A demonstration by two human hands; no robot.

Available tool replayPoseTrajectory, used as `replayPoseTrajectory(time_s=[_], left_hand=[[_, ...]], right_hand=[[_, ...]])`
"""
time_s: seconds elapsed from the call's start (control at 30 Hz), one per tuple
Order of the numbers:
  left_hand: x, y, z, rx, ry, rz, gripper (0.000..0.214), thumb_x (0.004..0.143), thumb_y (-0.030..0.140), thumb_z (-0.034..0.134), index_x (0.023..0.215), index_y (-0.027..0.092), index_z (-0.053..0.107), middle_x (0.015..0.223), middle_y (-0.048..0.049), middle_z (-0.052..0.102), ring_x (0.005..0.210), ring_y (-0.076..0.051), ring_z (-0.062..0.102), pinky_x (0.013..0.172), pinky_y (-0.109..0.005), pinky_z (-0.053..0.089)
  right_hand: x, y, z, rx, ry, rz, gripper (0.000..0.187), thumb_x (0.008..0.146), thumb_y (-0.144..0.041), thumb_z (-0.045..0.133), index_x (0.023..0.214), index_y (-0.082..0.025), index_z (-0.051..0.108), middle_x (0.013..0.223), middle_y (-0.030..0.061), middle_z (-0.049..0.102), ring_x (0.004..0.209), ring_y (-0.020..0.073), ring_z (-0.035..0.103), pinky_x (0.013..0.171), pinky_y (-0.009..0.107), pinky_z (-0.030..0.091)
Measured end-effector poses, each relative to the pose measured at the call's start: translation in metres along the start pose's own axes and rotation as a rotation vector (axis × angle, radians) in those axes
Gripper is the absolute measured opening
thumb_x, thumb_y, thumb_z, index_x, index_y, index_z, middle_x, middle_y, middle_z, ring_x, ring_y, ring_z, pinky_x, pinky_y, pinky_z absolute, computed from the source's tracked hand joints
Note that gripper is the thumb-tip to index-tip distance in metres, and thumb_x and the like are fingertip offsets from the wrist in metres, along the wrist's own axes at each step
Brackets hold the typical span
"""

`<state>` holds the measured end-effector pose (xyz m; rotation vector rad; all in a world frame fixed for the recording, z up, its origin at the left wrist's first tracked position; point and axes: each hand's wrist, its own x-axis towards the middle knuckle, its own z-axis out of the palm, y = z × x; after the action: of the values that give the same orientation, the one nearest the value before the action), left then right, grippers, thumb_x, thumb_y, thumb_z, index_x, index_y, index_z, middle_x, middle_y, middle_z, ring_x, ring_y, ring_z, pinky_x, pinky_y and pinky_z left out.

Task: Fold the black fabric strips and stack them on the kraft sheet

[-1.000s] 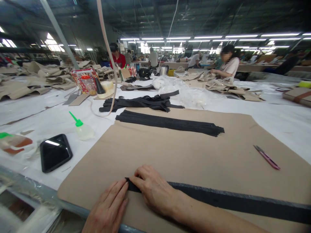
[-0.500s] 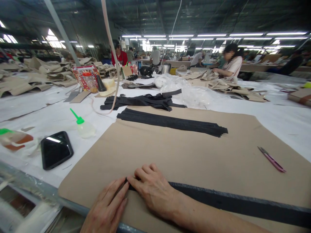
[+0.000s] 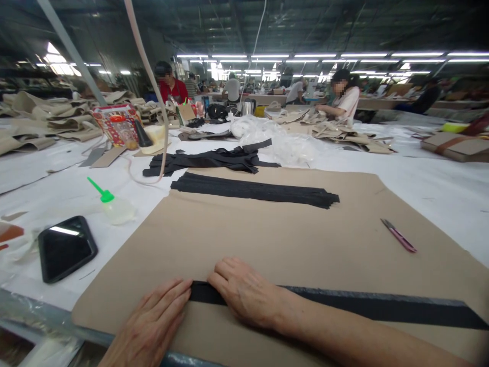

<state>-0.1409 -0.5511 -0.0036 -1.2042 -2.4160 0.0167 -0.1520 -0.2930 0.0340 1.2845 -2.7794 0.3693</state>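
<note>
A long black fabric strip lies across the near part of a beige sheet, a grey band along its far edge. My left hand lies flat at the strip's left end, its outstretched fingers close together and their tips touching it. Just to the right, my right hand bends over the strip with curled fingers pressed on its far edge; the fingertips are partly hidden. Farther back on the sheet rests a bundle of black strips. Thread snips with pink handles lie at the right.
A phone and a green-tipped squeeze bottle lie on the white tabletop at left. Behind the sheet are loose black strips, clear plastic and a hanging hose. A metal rail runs along the near edge. Co-workers sit farther back.
My right hand has slid rightward along the strip, away from my left fingertips, baring a stretch of black between them. The whole view has turned slightly to the right.
</note>
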Motion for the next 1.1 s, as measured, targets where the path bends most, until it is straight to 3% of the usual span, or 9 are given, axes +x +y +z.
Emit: replayPoseTrajectory(time_s=[0.23,0.47,1.1], left_hand=[[0.002,0.001,-0.001,-0.084,-0.038,-0.101,0.044,0.090,0.028,0.046,0.133,0.021,0.043,0.126,-0.0012,0.059,0.116,-0.014,0.052,0.097,-0.023,0.044],[0.018,0.002,-0.004,-0.081,-0.091,-0.069,0.047,0.091,0.028,0.045,0.137,0.027,0.039,0.118,0.0033,0.062,0.106,-0.014,0.055,0.091,-0.024,0.044],[0.029,0.012,-0.009,0.063,-0.192,-0.029,0.065,0.083,0.013,0.044,0.140,0.040,0.029,0.105,0.0001,0.061,0.090,-0.016,0.057,0.082,-0.030,0.045]], right_hand=[[-0.006,0.008,-0.001,-0.039,0.018,-0.079,0.011,0.095,-0.016,0.044,0.092,-0.015,0.055,0.087,0.0031,0.054,0.082,0.0154,0.045,0.076,0.025,0.037],[-0.010,0.006,-0.005,-0.084,0.026,-0.099,0.016,0.097,-0.018,0.041,0.091,-0.015,0.056,0.086,0.0033,0.052,0.079,0.0163,0.043,0.074,0.028,0.035],[-0.047,0.011,-0.018,-0.128,-0.016,-0.053,0.015,0.096,-0.017,0.039,0.095,-0.015,0.055,0.088,0.0043,0.052,0.080,0.0167,0.041,0.073,0.032,0.033]])
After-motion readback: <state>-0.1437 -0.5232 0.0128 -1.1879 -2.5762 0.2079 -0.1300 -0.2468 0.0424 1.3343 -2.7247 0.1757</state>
